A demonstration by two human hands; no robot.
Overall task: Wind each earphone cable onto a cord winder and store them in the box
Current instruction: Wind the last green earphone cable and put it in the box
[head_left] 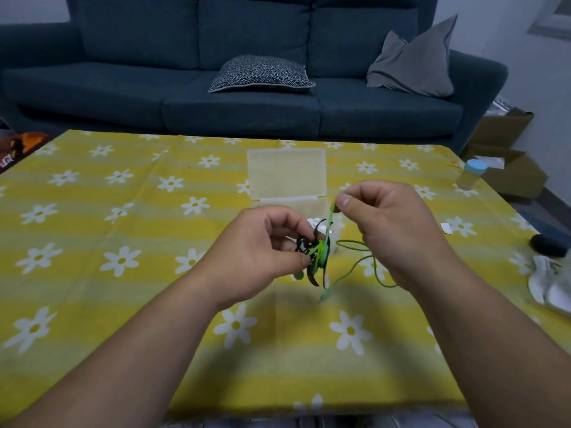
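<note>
green cable half wound on black winder

left hand closed around black cord winder, held above yellow flowered tablecloth. right hand pinching green earphone cable between thumb and forefinger, taut down to winder. several green turns already on winder; loose remainder looping under right hand, plug dangling. clear box just behind hands, lid up, white items inside. blue-capped jar at far right edge.

No text, label or number is legible anywhere.
</note>
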